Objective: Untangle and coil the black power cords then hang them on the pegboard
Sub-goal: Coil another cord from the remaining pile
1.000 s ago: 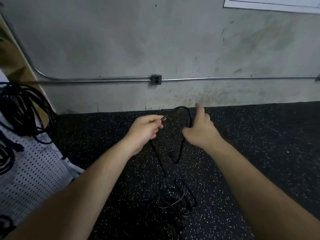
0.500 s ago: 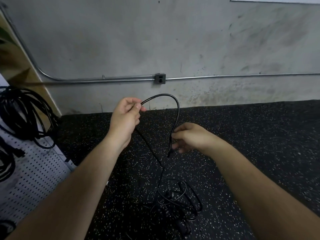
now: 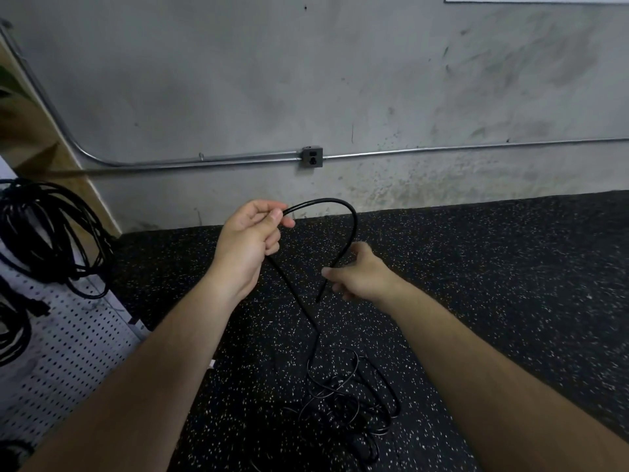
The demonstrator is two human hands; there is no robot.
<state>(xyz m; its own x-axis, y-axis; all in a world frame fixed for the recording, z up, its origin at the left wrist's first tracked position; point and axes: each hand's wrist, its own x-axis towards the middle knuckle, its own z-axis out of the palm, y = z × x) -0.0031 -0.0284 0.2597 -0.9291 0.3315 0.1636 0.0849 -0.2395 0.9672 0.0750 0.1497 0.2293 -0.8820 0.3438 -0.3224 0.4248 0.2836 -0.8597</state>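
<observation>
Held cord: a thin black power cord (image 3: 355, 223) with a round sheath rises off the floor, arches between both hands, and ends in a short free tail below the right one.
Left hand (image 3: 248, 247): raised, back to the camera. Thumb and forefinger (image 3: 274, 216) pinch the cord just before the arch, the other fingers folded under. Likely the anchor hand, fixing where the first loop will start.
Right hand (image 3: 364, 277): lower and further out, its fingers (image 3: 328, 272) curled round the cord near the free end. Motion blur; cannot tell how firm the grip is. Seems placed to steer the tail back toward the left hand.
Arch: open, no twist visible. Held up off the ground, probably so the end stays clear of the snarl.
Tangled heap of black cord (image 3: 343, 403): lies on the black speckled rubber floor (image 3: 493, 284), between the forearms. The strand below the left hand runs straight down into it. Overlapping loops; how many cords it holds cannot be told.
White perforated pegboard (image 3: 78, 352): at far left, well apart from the hands.
Hung bundles of black cable (image 3: 44, 233): already coiled on the pegboard.
Stage, as judged: early; coiling barely begun, most of the length still knotted below.
Risk: pulling hard could tighten the heap.
</observation>
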